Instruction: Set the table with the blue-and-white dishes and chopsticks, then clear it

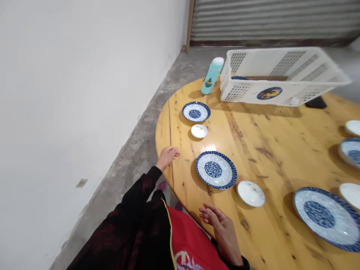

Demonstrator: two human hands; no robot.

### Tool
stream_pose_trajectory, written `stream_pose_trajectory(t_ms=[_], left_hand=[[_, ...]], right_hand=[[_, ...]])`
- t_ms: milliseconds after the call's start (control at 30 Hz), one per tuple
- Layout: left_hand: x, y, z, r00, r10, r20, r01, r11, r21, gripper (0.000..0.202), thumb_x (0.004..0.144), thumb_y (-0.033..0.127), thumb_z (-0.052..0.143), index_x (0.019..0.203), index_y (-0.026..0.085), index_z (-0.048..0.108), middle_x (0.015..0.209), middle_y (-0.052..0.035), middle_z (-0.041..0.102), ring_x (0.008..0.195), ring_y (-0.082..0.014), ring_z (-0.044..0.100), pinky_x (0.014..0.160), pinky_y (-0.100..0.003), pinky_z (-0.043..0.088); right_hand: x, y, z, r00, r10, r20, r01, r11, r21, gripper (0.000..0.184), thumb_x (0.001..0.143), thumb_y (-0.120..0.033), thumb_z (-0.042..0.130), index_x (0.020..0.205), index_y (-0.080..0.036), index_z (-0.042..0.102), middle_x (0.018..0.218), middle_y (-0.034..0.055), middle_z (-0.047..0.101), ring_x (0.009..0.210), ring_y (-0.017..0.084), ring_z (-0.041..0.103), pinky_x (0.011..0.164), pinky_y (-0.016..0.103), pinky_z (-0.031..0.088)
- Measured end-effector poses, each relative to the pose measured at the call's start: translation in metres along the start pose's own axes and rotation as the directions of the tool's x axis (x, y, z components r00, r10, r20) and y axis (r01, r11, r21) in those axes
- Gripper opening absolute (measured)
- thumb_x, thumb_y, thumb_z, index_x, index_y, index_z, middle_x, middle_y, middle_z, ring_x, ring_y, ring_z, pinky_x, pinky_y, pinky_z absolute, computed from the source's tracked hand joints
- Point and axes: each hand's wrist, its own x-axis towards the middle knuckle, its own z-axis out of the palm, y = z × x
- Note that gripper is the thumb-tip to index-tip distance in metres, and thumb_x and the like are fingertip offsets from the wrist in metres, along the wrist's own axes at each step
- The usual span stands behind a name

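Note:
Over the table's left edge hovers my left hand (168,157), fingers loosely bent and holding nothing. My right hand (222,229) is above the near edge, its fingers stretched out and nothing in its grasp. Between and beyond the hands lies a blue-and-white plate (216,170), touched by neither. To its right is a small white dish (250,193), which is close to my right hand. Farther back sit a smaller-looking blue-and-white plate (196,111) and another small white dish (199,131), the latter nearest my left hand.
A white plastic basket (292,93) with chopsticks (267,78) stands at the back beside a turquoise bottle (212,76). More patterned plates (320,214) and white dishes (351,193) lie right on the round wooden table (270,131). A white wall (70,75) is at left.

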Motion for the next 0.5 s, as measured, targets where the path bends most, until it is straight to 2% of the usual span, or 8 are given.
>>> stream_pose_trajectory(t_ms=[267, 500], left_hand=[[0.130, 0.029, -0.001, 0.998, -0.005, 0.057, 0.005, 1.000, -0.006, 0.024, 0.097, 0.033, 0.057, 0.082, 0.014, 0.062, 0.089, -0.0103, 0.072, 0.072, -0.0125, 0.067, 0.066, -0.022, 0.050], [0.221, 0.045, 0.020, 0.994, -0.040, 0.103, 0.039, 0.999, 0.010, 0.036, 0.094, 0.044, 0.065, 0.072, 0.015, 0.057, 0.075, -0.0099, 0.070, 0.073, -0.0169, 0.069, 0.066, -0.024, 0.051]], right_hand=[[0.018, -0.014, 0.048, 0.989, 0.040, -0.144, -0.034, 0.998, 0.046, 0.068, 0.061, -0.071, 0.080, 0.100, -0.015, 0.073, 0.091, 0.0128, 0.079, 0.081, 0.026, 0.075, 0.070, 0.034, 0.060], [0.018, -0.021, 0.069, 0.943, 0.142, -0.302, -0.101, 0.984, 0.147, 0.074, 0.055, -0.071, 0.083, 0.104, -0.016, 0.072, 0.098, 0.0140, 0.080, 0.087, 0.029, 0.076, 0.076, 0.037, 0.062]])
